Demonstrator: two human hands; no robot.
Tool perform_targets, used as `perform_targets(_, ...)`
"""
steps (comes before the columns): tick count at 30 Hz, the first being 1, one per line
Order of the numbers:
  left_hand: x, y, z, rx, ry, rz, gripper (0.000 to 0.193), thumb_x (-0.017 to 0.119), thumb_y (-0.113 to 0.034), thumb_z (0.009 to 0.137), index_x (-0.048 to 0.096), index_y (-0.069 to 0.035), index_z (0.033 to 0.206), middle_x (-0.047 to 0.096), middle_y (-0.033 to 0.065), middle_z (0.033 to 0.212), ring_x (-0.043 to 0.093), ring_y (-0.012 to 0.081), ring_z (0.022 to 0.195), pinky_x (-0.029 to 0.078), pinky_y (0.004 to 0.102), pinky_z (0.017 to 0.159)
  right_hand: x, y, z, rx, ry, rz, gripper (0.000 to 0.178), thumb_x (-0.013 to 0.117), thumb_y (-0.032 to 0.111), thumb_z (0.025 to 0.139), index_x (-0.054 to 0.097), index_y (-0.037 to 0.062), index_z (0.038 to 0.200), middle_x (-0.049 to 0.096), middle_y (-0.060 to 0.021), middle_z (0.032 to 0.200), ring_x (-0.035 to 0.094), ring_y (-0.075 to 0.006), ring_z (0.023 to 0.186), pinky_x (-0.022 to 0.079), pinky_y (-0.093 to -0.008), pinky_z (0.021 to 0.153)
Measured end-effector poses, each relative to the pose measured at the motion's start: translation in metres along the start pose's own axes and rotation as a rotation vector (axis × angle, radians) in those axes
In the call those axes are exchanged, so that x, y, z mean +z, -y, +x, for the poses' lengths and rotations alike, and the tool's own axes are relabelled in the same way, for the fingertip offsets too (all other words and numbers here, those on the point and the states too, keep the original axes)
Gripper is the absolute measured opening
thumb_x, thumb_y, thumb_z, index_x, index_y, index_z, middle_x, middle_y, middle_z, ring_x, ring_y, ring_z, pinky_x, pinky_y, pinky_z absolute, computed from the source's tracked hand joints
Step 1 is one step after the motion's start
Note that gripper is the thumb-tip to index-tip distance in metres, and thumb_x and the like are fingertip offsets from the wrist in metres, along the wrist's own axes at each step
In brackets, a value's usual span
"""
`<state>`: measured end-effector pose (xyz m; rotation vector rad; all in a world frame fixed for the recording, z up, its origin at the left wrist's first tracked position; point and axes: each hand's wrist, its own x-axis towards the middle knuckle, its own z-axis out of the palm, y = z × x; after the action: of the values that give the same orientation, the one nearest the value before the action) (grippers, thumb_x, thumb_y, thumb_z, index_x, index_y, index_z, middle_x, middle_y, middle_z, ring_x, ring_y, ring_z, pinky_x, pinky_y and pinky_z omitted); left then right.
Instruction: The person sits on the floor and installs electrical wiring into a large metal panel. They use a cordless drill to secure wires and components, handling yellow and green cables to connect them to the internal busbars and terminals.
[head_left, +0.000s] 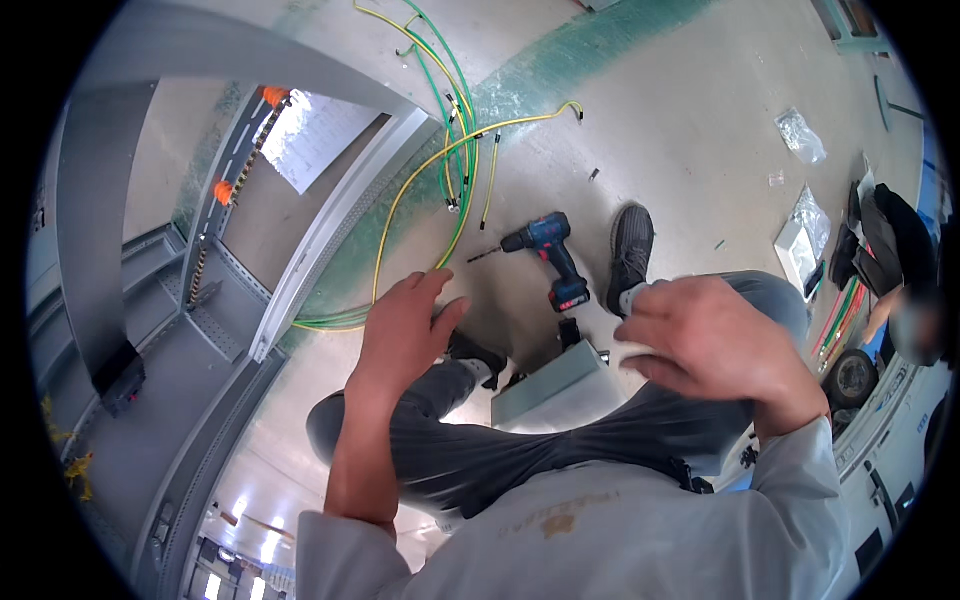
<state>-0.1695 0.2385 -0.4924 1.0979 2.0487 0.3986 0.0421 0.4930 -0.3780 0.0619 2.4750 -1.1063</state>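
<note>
My left hand point(405, 330) hovers over the floor beside the metal cabinet frame, its thumb and fingers apart and nothing visible in it. Off to the right, my right hand point(700, 335) is above my right knee. Its fingers are loosely curled and slightly blurred, with a gap between them and the thumb; I see nothing held there. Between the two hands a blue-and-black cordless drill point(545, 238) lies on the floor, its long bit pointing left. Several green and yellow-green wires point(430, 158) with dark ends lie looped just beyond my left hand.
The grey cabinet frame point(335, 220) fills the left side, with a white sheet of paper point(305, 135) inside its outline. A grey box point(555, 392) is between my legs. Plastic bags point(801, 136), dark clothing point(895, 230) and a small wheel point(852, 378) are at right.
</note>
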Motion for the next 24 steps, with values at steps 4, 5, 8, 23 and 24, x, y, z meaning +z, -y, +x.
perform_targets(4,-0.002,0.010,-0.016,0.033,-0.056,0.149,0.036,0.072,-0.029,0.094,0.067,-0.005,0.121,0.070,0.0175,0.108,0.070,0.0354,0.097,0.054,0.0443,0.082,0.027,0.022,0.012,-0.108,-0.015,-0.057,0.021,0.074,0.020,0.082,0.061,0.0046,0.088,0.059,-0.0128,0.084,0.064,-0.0343,0.079,0.052,-0.0457,0.068)
perform_targets(5,-0.005,0.010,-0.021,0.035,-0.038,0.206,0.037,0.072,-0.030,0.094,0.067,-0.005,0.121,0.070,0.0175,0.109,0.070,0.0352,0.097,0.054,0.0442,0.082,0.030,0.025,0.012,-0.100,-0.004,-0.141,0.021,0.075,0.019,0.083,0.062,0.0046,0.091,0.059,-0.0127,0.085,0.064,-0.0343,0.080,0.052,-0.0456,0.069)
perform_targets(8,0.006,0.022,0.001,0.064,-0.103,0.133,0.040,0.071,-0.033,0.093,0.066,-0.005,0.121,0.070,0.0200,0.107,0.068,0.0398,0.098,0.053,0.0487,0.083,0.038,0.013,0.015,-0.137,-0.030,-0.222,0.021,0.074,0.020,0.084,0.062,0.0038,0.092,0.060,-0.0136,0.087,0.065,-0.0358,0.082,0.052,-0.0470,0.071)
perform_targets(23,0.199,0.158,0.257,0.018,-0.370,0.298,0.062,0.071,-0.031,0.091,0.048,-0.009,0.144,0.052,0.0211,0.146,0.051,0.0410,0.134,0.048,0.0518,0.105,0.074,0.032,-0.072,-0.081,0.009,-0.185,0.025,0.065,0.014,0.083,0.063,0.0028,0.104,0.061,-0.0094,0.089,0.064,-0.0276,0.084,0.050,-0.0386,0.074)
perform_targets(24,0.192,0.157,0.264,-0.009,-0.322,0.327,0.063,0.071,-0.032,0.091,0.047,-0.010,0.145,0.052,0.0213,0.146,0.050,0.0410,0.135,0.048,0.0519,0.105,0.074,0.030,-0.077,-0.046,0.014,-0.181,0.025,0.063,0.009,0.079,0.064,0.0014,0.103,0.062,-0.0100,0.090,0.064,-0.0284,0.086,0.050,-0.0386,0.074)
